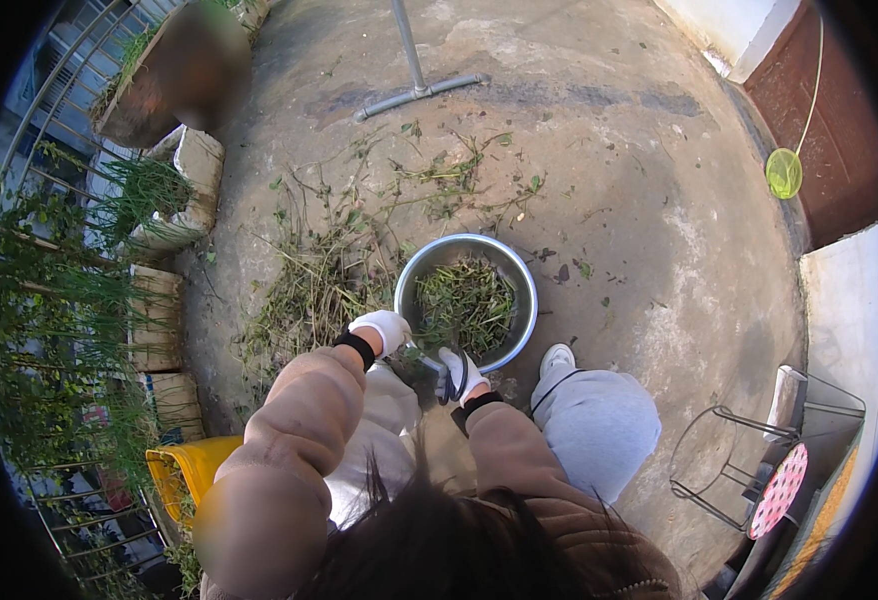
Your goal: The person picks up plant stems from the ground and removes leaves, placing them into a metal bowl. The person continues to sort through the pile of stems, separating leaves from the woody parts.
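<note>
A round metal basin [526, 279] stands on the concrete before me, partly filled with cut green stems and leaves [469, 304]. My left hand [384, 330], in a white glove, is at the basin's left rim with its fingers bent. Leafy greenery [414, 352] lies over the rim just below its fingertips; whether the fingers grip it is hidden. At the near rim, my gloved right hand [463, 373] is closed around dark-handled scissors [450, 386], whose blades I cannot make out. Left of the basin spreads a heap of uncut stems [319, 281].
Loose sprigs [454, 172] are scattered beyond the basin, near a grey pipe stand [422, 93]. Planters [157, 319] with green shoots line the railing at left, above a yellow bin [206, 465]. A folding stool [778, 491] leans at right; a small green net [784, 174] hangs by the brown door.
</note>
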### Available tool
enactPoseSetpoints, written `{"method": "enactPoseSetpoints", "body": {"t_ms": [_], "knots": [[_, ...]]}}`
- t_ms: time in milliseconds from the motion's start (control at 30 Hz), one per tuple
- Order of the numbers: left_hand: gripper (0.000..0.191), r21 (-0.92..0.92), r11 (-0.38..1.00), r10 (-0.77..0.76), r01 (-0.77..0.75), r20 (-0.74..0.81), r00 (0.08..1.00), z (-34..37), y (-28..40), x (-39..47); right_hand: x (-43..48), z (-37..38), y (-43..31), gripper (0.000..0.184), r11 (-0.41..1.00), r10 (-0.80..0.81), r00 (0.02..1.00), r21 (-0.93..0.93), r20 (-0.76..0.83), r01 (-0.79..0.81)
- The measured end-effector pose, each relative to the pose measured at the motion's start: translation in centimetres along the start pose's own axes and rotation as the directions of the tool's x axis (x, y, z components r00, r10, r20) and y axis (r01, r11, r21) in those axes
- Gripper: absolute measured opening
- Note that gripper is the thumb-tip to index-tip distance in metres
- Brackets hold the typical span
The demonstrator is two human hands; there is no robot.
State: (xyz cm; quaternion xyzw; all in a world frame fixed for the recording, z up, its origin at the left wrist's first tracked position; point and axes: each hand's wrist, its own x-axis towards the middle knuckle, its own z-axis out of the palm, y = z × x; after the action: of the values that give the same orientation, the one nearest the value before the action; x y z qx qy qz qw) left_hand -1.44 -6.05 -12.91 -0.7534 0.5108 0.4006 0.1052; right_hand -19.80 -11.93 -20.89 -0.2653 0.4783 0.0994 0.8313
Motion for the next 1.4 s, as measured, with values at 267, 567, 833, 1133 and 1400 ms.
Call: {"method": "enactPoseSetpoints", "body": {"t_ms": [267,567,833,1133,1400], "knots": [[0.025,0.013,0.998,-0.058,0.057,0.030,0.998,-0.2,0.2,-0.5,-0.5,0.2,-0.4,0.044,0.996,-0.069,0.998,0.064,0.010,0.068],[0.026,0.087,0.973,-0.218,0.214,0.046,0.975,0.0,0.0,0.4,-0.3,0.2,-0.1,0.057,0.970,-0.237,0.972,0.052,0.009,0.236],[0.025,0.049,0.990,-0.134,0.131,0.064,0.989,-0.5,0.6,-0.1,-2.2,0.7,-1.5,0.051,0.972,-0.236,0.970,-0.010,-0.058,0.236],[0.026,0.106,0.957,-0.271,0.270,-0.007,0.962,-0.3,-0.5,0.5,-0.5,-0.1,-0.7,0.046,0.983,-0.181,0.976,-0.008,-0.121,0.182],[0.023,-0.008,0.977,-0.210,0.211,-0.137,0.968,0.3,0.6,1.2,0.2,1.0,0.5,0.039,0.981,-0.169,0.984,-0.091,0.056,0.173]]}}
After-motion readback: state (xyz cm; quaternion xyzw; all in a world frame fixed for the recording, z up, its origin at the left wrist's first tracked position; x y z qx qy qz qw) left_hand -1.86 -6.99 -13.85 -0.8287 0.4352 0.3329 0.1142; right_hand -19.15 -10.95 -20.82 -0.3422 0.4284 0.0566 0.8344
